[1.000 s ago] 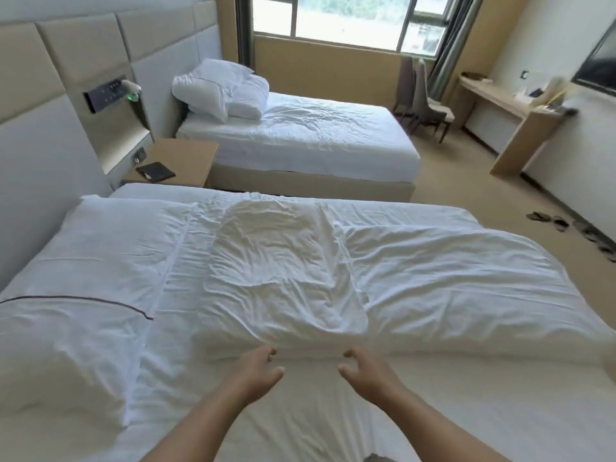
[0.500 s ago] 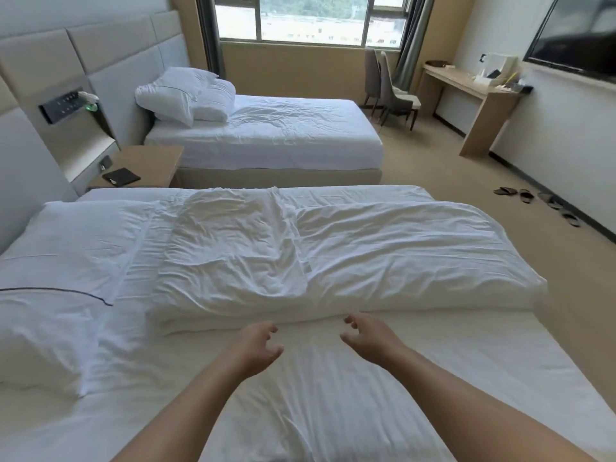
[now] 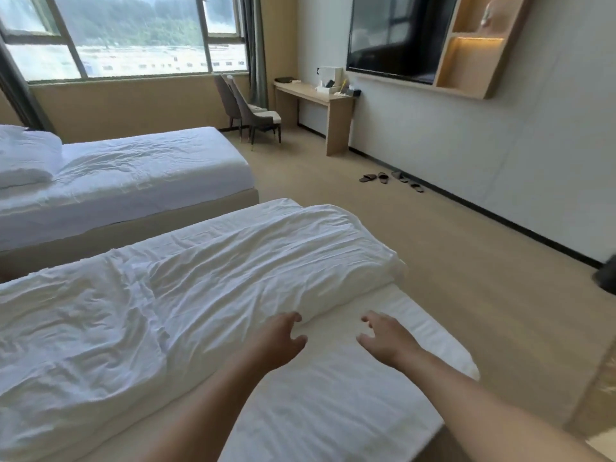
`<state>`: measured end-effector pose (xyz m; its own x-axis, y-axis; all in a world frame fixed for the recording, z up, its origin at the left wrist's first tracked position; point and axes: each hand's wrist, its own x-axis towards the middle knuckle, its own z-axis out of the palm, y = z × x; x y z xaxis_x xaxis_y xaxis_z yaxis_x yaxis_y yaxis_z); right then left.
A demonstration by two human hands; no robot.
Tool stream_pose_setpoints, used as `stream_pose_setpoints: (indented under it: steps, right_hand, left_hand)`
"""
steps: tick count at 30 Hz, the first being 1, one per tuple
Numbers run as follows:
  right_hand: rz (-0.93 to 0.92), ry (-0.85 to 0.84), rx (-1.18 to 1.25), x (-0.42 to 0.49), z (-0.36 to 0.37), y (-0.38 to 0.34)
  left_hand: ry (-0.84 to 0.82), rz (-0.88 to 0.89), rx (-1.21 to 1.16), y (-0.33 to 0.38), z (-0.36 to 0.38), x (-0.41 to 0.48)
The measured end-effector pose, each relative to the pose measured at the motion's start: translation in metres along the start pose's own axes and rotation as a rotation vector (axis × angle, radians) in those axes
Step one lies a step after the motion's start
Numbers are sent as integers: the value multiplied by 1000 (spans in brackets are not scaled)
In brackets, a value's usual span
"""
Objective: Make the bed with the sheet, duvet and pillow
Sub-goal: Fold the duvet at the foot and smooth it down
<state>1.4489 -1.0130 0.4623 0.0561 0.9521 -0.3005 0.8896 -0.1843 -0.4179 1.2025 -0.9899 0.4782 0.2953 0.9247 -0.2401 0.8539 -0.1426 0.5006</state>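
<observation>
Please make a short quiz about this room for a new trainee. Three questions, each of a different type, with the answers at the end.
1. True or false: the duvet covers the sheet completely.
2. Where are the slippers? A) on the floor near the wall; B) on the far bed; C) on the desk.
3. What do the left hand and the right hand hold?

Key: 1 false, a strip of sheet is bare on the person's side. 2 A. 3 nothing, both are open with fingers spread.
</observation>
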Motion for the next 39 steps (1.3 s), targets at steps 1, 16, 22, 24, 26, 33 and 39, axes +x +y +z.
stream_pose_setpoints:
  steps: [1, 16, 22, 24, 26, 33, 39]
  right_hand:
    - [36, 29, 14, -2, -6, 14]
    - [453, 142, 73, 24, -125, 318]
    - [508, 136, 95, 59, -179, 431]
    - [519, 149, 114, 70, -191, 451]
    - [522, 155, 128, 84, -202, 464]
    - [437, 191, 109, 158, -262, 501]
    - [345, 167, 61, 281, -334, 547]
  left_hand:
    - [-34, 38, 27, 11, 5, 15]
    - [-235, 392, 211, 269, 127, 207]
    - [-300, 402, 333, 373, 177, 280]
    - [-314, 394, 319, 401, 187, 304]
    - [-325, 407, 328, 427, 194, 329]
    - [-302, 469, 322, 498, 219, 428]
    - [-275, 427, 287, 531, 234, 555]
